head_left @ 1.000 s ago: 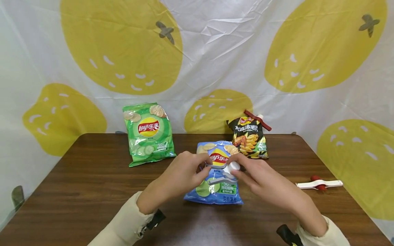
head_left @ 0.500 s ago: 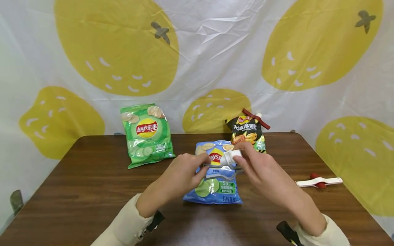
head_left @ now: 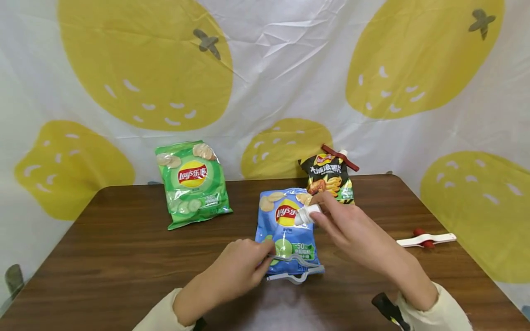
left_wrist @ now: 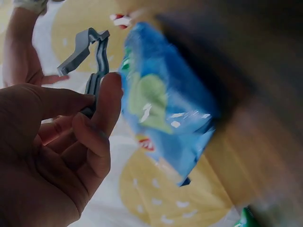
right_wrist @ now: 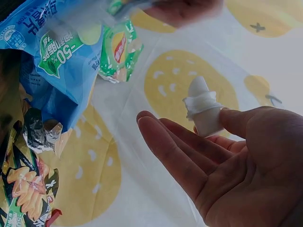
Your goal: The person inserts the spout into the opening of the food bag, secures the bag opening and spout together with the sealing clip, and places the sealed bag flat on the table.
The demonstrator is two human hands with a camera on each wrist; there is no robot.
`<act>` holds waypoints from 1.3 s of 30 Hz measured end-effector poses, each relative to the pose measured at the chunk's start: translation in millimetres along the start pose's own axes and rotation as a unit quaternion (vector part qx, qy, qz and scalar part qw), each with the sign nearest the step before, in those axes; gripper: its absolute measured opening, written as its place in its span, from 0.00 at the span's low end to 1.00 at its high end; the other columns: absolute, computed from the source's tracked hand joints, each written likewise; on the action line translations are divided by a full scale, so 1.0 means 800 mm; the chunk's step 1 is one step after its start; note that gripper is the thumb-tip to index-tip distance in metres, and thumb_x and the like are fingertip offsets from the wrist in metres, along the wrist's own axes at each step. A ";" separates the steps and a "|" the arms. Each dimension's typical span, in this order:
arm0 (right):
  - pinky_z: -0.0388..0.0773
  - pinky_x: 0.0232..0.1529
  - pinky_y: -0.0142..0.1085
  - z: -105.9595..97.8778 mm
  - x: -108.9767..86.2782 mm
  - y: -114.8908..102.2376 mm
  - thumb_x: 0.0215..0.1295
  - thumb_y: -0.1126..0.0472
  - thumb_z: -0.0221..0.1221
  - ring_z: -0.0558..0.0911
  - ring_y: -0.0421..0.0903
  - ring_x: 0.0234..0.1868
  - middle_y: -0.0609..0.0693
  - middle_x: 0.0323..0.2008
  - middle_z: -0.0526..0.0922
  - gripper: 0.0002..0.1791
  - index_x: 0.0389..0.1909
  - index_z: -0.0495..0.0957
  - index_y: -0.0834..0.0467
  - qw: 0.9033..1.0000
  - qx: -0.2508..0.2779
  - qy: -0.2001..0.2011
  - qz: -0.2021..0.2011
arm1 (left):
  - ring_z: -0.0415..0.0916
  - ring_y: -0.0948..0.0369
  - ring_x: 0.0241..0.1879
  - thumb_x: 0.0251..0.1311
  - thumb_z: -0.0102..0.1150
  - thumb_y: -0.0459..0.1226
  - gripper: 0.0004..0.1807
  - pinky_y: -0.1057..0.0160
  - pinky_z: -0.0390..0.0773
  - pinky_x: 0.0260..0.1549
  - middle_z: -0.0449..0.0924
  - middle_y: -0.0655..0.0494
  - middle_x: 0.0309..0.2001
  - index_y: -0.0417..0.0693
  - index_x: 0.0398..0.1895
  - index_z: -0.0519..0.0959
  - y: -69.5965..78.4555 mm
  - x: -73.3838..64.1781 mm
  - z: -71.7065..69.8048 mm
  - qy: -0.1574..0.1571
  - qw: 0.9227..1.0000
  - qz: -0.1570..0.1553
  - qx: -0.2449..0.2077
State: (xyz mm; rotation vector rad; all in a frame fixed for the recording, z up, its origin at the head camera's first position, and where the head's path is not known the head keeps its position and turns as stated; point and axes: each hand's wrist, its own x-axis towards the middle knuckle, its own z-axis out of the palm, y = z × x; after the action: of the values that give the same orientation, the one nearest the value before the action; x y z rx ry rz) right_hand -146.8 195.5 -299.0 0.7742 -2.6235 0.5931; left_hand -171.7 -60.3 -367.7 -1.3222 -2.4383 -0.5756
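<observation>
In the head view my left hand (head_left: 233, 266) pinches one arm of a grey bag-sealing clip (head_left: 279, 276), spread into a V over the bottom of a blue chip bag (head_left: 267, 220). Thumb and index finger hold the clip (left_wrist: 100, 61) at its end in the left wrist view. My right hand (head_left: 360, 230) holds a small white ribbed spout piece (head_left: 305, 215) in front of the bag's upper right part. That spout piece (right_wrist: 204, 111) has a narrow rounded tip and a wider base near the thumb in the right wrist view. Clip and spout piece are apart.
A green chip bag (head_left: 192, 184) stands at the back left of the brown table (head_left: 124, 266). At the back right is a black chip bag (head_left: 319, 170) with a dark red clip (head_left: 341, 157) across its top. A white and red clip (head_left: 439, 238) lies at the right edge.
The left hand has drawn the grey clip down and toward the body, away from the spout piece. The spout piece, earlier against the clip, now stays in the right hand on its own.
</observation>
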 end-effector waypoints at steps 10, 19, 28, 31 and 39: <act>0.67 0.26 0.32 -0.005 -0.005 0.002 0.78 0.54 0.50 0.61 0.33 0.18 0.39 0.19 0.61 0.09 0.53 0.69 0.50 1.000 -0.001 -0.016 0.016 | 0.61 0.63 0.12 0.63 0.60 0.35 0.09 0.63 0.58 0.11 0.65 0.62 0.15 0.51 0.25 0.72 0.005 -0.010 0.026 -0.056 0.998 -0.006 0.039; 0.69 0.29 0.34 -0.003 -0.012 0.013 0.78 0.53 0.50 0.69 0.37 0.23 0.40 0.19 0.65 0.09 0.52 0.68 0.52 0.998 -0.028 -0.019 0.050 | 0.66 0.62 0.12 0.60 0.61 0.35 0.05 0.62 0.61 0.10 0.69 0.61 0.16 0.51 0.29 0.75 0.008 -0.006 0.041 -0.107 0.991 -0.001 0.085; 0.68 0.28 0.32 0.011 0.003 0.021 0.76 0.57 0.54 0.67 0.36 0.21 0.38 0.19 0.61 0.06 0.47 0.68 0.51 0.999 -0.035 -0.002 -0.008 | 0.66 0.61 0.12 0.57 0.62 0.36 0.05 0.62 0.59 0.09 0.67 0.61 0.15 0.53 0.31 0.75 -0.003 -0.016 0.043 -0.098 0.989 -0.032 0.105; 0.68 0.28 0.33 0.010 0.003 0.022 0.75 0.58 0.55 0.67 0.35 0.21 0.38 0.19 0.61 0.06 0.47 0.68 0.51 0.999 -0.037 0.002 -0.014 | 0.69 0.59 0.13 0.58 0.62 0.36 0.04 0.61 0.61 0.10 0.69 0.59 0.16 0.51 0.32 0.76 -0.007 -0.016 0.044 -0.099 0.989 -0.043 0.104; 0.69 0.29 0.33 0.010 0.002 0.025 0.75 0.57 0.54 0.66 0.35 0.20 0.38 0.19 0.63 0.08 0.50 0.69 0.52 0.999 -0.035 -0.016 -0.005 | 0.67 0.59 0.13 0.57 0.62 0.36 0.05 0.61 0.60 0.09 0.69 0.58 0.16 0.51 0.29 0.75 -0.006 -0.017 0.038 -0.099 0.986 -0.070 0.111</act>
State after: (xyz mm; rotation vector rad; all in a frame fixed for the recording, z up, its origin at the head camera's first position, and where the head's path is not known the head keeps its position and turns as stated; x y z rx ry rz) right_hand -160.9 206.1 -310.8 0.7811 -2.6531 0.4857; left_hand -171.2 -58.0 -401.1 -1.1735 -2.6791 -0.2024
